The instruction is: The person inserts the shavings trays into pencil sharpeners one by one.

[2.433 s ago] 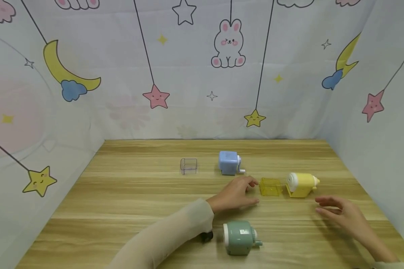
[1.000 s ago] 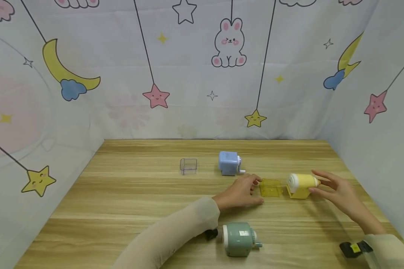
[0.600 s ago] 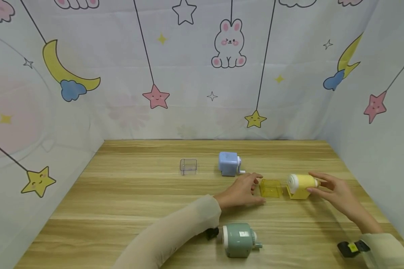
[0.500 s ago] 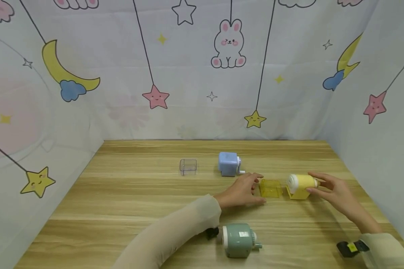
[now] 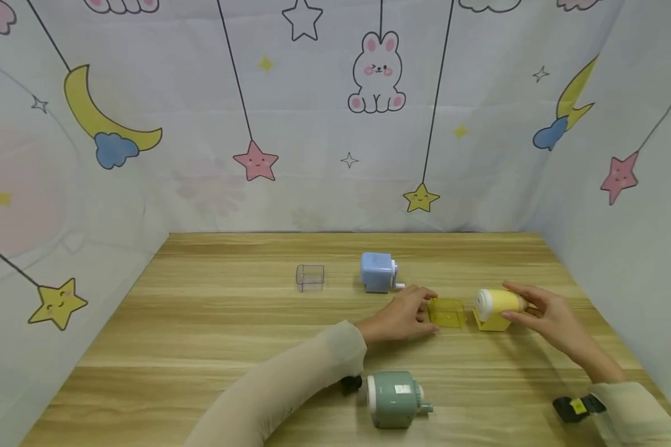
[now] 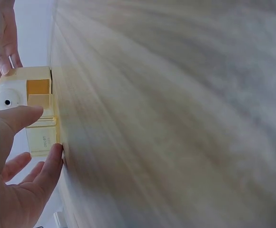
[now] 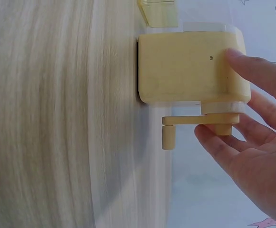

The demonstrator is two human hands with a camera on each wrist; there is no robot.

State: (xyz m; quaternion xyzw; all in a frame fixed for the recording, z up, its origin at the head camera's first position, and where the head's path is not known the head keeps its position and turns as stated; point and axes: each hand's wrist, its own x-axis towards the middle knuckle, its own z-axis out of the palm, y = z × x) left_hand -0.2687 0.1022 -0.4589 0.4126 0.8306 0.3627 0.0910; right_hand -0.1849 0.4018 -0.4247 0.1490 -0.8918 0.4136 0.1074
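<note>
The yellow pencil sharpener (image 5: 500,307) stands upright on the table, its white face to the left and its crank (image 7: 183,121) to the right. My right hand (image 5: 556,320) holds it from the crank end, the thumb on its near side. Just left of it lies a clear yellow shavings drawer (image 5: 449,313), separated by a small gap. At the drawer's left end, my left hand (image 5: 399,316) holds it, thumb at the near side and fingers at the far side; the left wrist view shows the thumb (image 6: 24,116) overlapping the drawer.
A green crank sharpener (image 5: 394,400) stands near the front, close to the left sleeve (image 5: 291,379). Farther back are a blue sharpener (image 5: 376,272) and a clear drawer (image 5: 310,277). Printed fabric walls (image 5: 313,124) border the wooden table (image 5: 190,310).
My right hand has come in from the lower right, reached the yellow sharpener and slid slightly farther left along it. My left hand has moved slightly right, closer about the drawer.
</note>
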